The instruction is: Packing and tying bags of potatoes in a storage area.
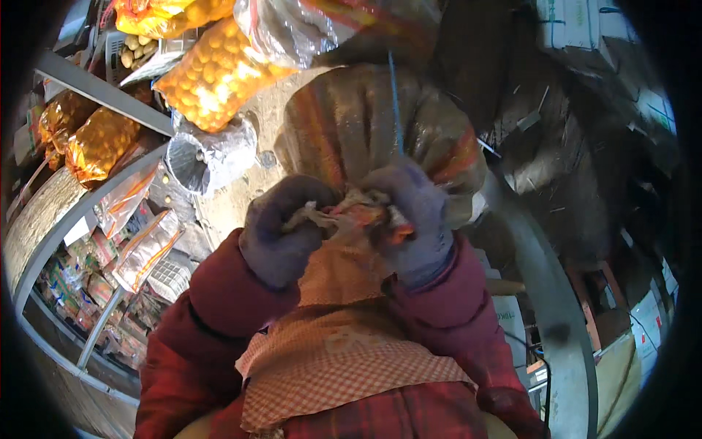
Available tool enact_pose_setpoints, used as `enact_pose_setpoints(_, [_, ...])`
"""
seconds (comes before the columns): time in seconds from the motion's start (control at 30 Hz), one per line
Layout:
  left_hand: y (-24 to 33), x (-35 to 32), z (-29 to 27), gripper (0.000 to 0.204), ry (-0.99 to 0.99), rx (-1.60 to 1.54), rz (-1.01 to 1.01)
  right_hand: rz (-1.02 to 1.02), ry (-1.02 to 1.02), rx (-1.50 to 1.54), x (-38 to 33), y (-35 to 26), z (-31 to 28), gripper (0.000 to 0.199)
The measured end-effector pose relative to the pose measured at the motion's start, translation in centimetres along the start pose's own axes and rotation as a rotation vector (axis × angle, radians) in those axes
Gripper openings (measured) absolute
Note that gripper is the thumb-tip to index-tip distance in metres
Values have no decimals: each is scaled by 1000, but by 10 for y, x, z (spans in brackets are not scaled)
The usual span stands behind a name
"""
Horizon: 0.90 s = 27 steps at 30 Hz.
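Note:
A large, full woven sack, brownish with orange stripes and a blue line, stands right in front of me. Its gathered mouth is bunched up close to my body. Gloved in greyish purple, my left hand is closed on the left side of this bunched edge. On the other side, my right hand has its fingers wrapped round the crumpled material. Pale, frayed folds and a reddish-orange patch show between the two hands. My fingertips are partly hidden in the folds.
Orange mesh bags of round produce lie at the upper left, beside a clear plastic bag. Below them is a silvery open-ended bag or tube. A curved metal rail runs at left. White boxes are at the far right.

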<state>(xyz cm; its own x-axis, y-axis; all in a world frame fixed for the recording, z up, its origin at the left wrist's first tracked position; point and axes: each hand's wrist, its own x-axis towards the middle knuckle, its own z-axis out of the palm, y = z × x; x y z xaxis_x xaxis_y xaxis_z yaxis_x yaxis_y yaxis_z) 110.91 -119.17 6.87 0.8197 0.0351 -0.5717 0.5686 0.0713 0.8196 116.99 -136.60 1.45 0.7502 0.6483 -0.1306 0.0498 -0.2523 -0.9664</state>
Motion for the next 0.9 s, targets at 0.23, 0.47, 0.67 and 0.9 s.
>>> enact_pose_setpoints(0.23, [-13, 17, 14, 38, -60, 105, 102, -52, -31, 258, 18, 18, -11, 58])
enact_pose_setpoints(0.47, [6, 6, 3, 64, -167, -474, -219, -54, -187, 358, 15, 19, -19, 67])
enact_pose_setpoints(0.67, [16, 7, 20, 76, -218, -278, -39, -71, -198, -63, 10, 4, -22, 61])
enact_pose_setpoints(0.9, [51, -40, -8, 78, 155, -88, -419, 115, 15, 380, 6, 26, -1, 36])
